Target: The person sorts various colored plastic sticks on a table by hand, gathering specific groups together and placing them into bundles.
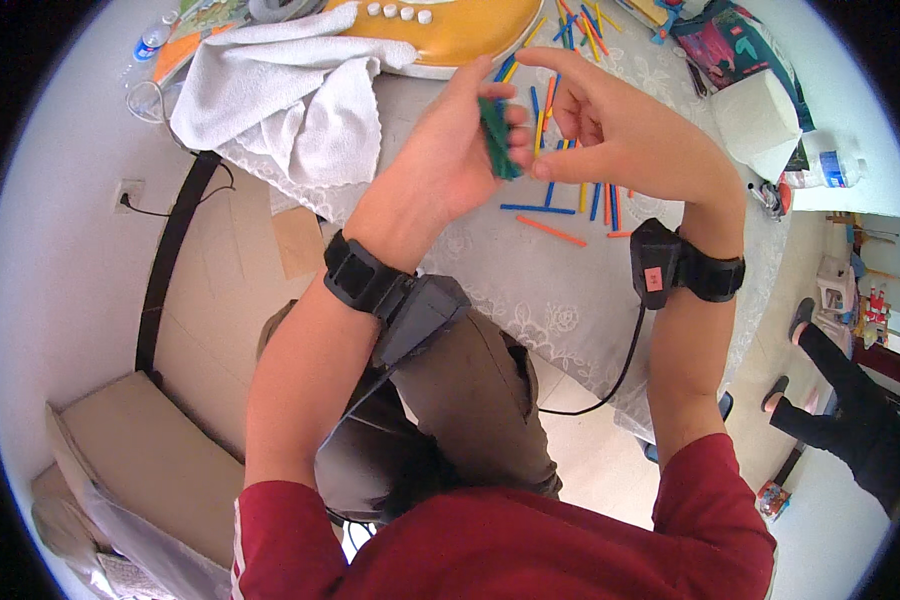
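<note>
Clear btl [151,44] upper left, another btl [834,170] upper right; can't tell contents. Your L hand [457,148] curls round green sticks [497,138], upper ctr; your R hand [625,128] is half open, nothing visibly gripped, thumb nr them. Loose sticks [537,209] on bench [550,280].

Bright, diffuse indoor lt, deep shadow btwn brown trouser legs [480,390], pale glare on floor tiles [590,440], black skirting board [175,260] bowed by fisheye, 4 corners black, bluish rim fringe, R-edge detail soft
</note>
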### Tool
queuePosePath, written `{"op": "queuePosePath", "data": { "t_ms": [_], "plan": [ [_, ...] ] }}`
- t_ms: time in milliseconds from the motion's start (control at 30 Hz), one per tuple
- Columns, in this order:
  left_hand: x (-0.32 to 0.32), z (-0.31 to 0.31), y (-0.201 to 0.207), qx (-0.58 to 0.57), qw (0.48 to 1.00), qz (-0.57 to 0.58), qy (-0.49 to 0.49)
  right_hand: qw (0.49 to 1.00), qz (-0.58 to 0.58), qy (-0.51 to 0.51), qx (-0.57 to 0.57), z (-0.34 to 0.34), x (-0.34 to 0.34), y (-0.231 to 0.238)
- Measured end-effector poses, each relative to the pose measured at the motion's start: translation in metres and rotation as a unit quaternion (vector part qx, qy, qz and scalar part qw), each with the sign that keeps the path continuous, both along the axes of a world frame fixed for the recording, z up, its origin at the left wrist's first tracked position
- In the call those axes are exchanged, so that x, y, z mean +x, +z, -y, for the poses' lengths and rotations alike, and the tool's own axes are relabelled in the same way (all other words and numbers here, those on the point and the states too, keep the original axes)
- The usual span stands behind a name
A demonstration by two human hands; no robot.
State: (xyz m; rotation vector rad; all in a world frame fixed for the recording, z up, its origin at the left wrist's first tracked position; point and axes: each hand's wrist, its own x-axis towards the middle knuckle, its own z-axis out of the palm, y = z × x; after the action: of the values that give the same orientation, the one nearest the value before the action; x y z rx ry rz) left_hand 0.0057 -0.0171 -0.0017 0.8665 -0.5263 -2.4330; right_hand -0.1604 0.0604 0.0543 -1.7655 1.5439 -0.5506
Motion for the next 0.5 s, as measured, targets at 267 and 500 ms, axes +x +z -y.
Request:
{"op": "queuePosePath", "data": {
  "t_ms": [267, 500],
  "plan": [
    [0.023, 0.014, 0.012, 0.039, 0.991, 0.007, 0.131, 0.994, -0.061, -0.084, -0.046, 0.022, 0.000, -0.021],
    [0.029, 0.015, 0.022, 0.020, 0.995, -0.028, 0.096, 0.968, -0.190, -0.158, -0.036, 0.061, 0.026, -0.020]
  ]
}}
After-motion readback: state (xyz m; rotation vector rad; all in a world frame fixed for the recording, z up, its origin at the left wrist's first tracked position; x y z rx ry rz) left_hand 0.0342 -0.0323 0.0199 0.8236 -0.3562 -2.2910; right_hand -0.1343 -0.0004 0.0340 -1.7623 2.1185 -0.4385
